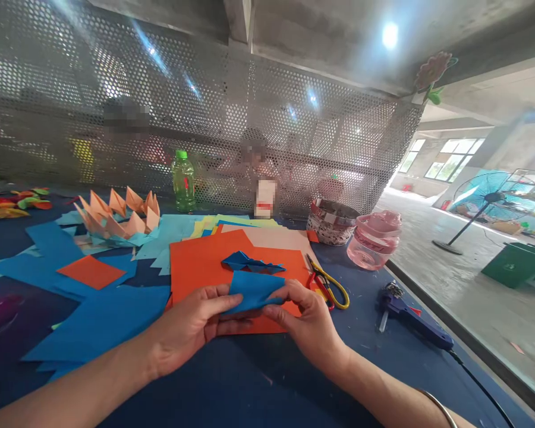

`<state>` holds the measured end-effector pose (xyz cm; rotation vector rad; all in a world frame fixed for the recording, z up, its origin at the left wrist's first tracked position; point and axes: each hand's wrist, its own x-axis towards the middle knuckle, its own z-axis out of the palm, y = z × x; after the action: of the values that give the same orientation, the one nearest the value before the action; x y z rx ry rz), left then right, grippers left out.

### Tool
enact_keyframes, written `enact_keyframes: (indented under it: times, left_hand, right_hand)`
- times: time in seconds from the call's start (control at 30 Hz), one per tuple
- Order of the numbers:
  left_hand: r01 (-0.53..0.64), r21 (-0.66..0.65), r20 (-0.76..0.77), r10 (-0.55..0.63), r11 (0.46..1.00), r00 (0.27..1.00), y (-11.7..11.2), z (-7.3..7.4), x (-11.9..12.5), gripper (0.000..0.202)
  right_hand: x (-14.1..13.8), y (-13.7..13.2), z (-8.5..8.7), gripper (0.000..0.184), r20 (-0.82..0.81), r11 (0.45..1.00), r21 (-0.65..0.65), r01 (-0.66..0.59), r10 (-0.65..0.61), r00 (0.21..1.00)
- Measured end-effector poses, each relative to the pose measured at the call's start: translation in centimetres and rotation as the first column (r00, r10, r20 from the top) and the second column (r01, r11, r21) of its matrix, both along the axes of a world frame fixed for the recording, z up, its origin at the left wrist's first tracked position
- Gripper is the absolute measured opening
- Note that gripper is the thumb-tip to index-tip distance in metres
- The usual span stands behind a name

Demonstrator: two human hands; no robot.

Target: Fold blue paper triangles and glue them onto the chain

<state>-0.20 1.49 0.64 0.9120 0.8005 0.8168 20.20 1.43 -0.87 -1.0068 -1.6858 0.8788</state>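
My left hand and my right hand pinch a folded piece of blue paper between them, holding it just above an orange paper sheet. Lying on that sheet beyond my fingers is a crumpled, jagged blue paper piece. Yellow-handled scissors rest close to the right of my right hand. Large blue paper sheets spread out to the left of my left hand, with a small orange square on them.
A peach and blue folded-paper lotus and a stack of coloured paper stand on the dark blue tabletop. Further back are a green bottle, woven basket and pink jar. A blue glue gun lies near the right edge.
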Motion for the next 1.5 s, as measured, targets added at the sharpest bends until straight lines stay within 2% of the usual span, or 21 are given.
enact_keyframes:
  times: [0.1,0.23,0.4,0.6,0.67,0.73,0.8,0.93,1.0,1.1,1.2,1.33,1.5]
  left_hand:
    - [0.027,0.011,-0.042,-0.026,1.0,0.999,-0.1,0.2,0.1,0.031]
    - [0.031,0.051,-0.092,-0.026,0.998,0.995,-0.2,0.4,0.0,0.033]
    - [0.062,0.179,-0.062,-0.051,0.982,0.997,-0.5,0.7,-0.2,0.052]
    - [0.052,0.341,-0.136,-0.006,0.939,0.991,-1.1,0.4,0.6,0.061]
    - [0.009,0.393,-0.15,0.055,0.92,0.987,-1.2,0.2,0.9,0.071]
    - [-0.071,0.457,-0.189,0.175,0.887,0.966,-1.3,0.1,1.0,0.079]
    - [-0.1,0.524,-0.244,0.262,0.846,0.934,-1.4,-0.1,0.9,0.073]
    - [-0.055,0.605,-0.339,0.319,0.795,0.885,-1.0,-0.6,0.6,0.034]
    - [-0.085,0.615,-0.329,0.353,0.784,0.876,-0.6,-0.8,0.5,0.025]
    - [-0.174,0.591,-0.254,0.386,0.788,0.887,-0.2,-0.6,0.6,0.026]
    - [-0.217,0.506,-0.234,0.375,0.835,0.897,-0.1,-0.1,0.7,0.03]
    - [-0.177,0.398,-0.252,0.293,0.9,0.923,-0.2,0.0,0.5,0.032]
    - [-0.135,0.44,-0.323,0.297,0.888,0.899,-0.2,0.0,0.3,0.027]
  right_hand:
    - [-0.3,0.1,0.1,0.019,-0.168,0.987,-0.16,-0.001,-0.026,0.985]
    - [-0.6,0.1,0.2,0.028,-0.308,0.97,-0.243,-0.018,-0.059,0.95]
    - [-0.7,0.3,-0.2,0.035,-0.305,0.966,-0.259,-0.023,-0.059,0.951]
    - [-0.5,0.4,-0.6,0.034,-0.254,0.968,-0.25,0.002,-0.068,0.965]
    - [-0.4,0.3,-0.5,0.034,-0.241,0.97,-0.244,0.005,-0.066,0.968]
    - [-0.5,0.3,-0.4,0.035,-0.241,0.969,-0.247,0.005,-0.066,0.968]
    - [-0.5,0.2,-0.4,0.036,-0.257,0.968,-0.251,0.01,-0.077,0.963]
    - [-0.6,0.3,-0.5,0.036,-0.303,0.969,-0.245,0.023,-0.099,0.948]
    - [-0.5,0.3,-0.6,0.034,-0.307,0.973,-0.231,0.012,-0.084,0.948]
    - [-0.5,0.3,-0.7,0.031,-0.304,0.98,-0.201,-0.003,-0.06,0.951]
    - [-0.5,0.2,-0.7,0.031,-0.315,0.983,-0.183,-0.003,-0.056,0.947]
    - [-0.5,0.1,-0.7,0.031,-0.295,0.983,-0.185,-0.017,-0.039,0.955]
    - [-0.6,-0.1,-0.8,0.029,-0.239,0.985,-0.168,-0.045,0.003,0.971]
